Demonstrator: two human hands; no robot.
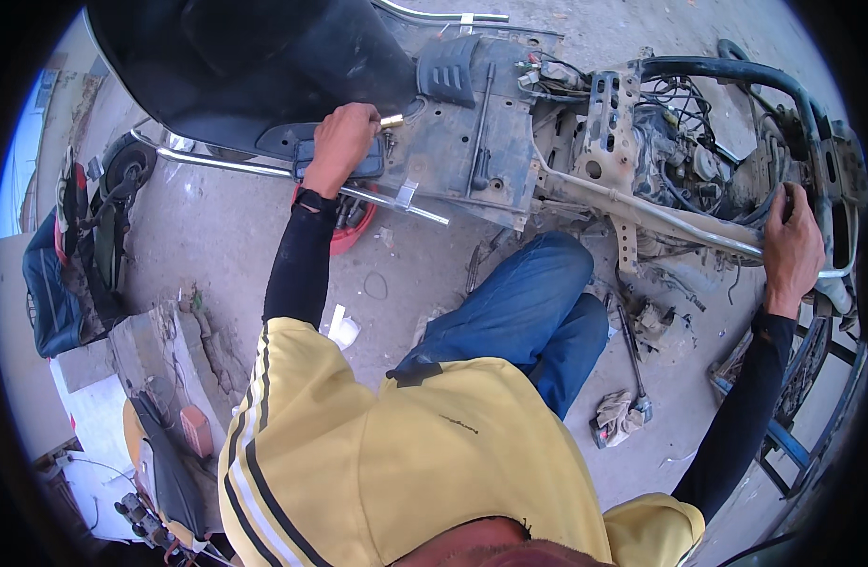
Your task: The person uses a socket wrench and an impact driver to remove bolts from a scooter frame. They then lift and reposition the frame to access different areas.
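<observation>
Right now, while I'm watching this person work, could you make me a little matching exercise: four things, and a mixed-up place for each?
Things:
1. Brass-coloured piece
2. Red container
3. Long dark rod
4. Right grip

Places:
A. Lying on the flat floor panel
B. Near the black tubular frame, at the picture's right
C. Held in the left grip
D. Partly hidden behind the chrome rail

Right pairs: 1-C, 2-D, 3-A, 4-B.

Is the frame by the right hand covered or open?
Open: metal parts and wiring show inside the frame, left of the right hand.
</observation>
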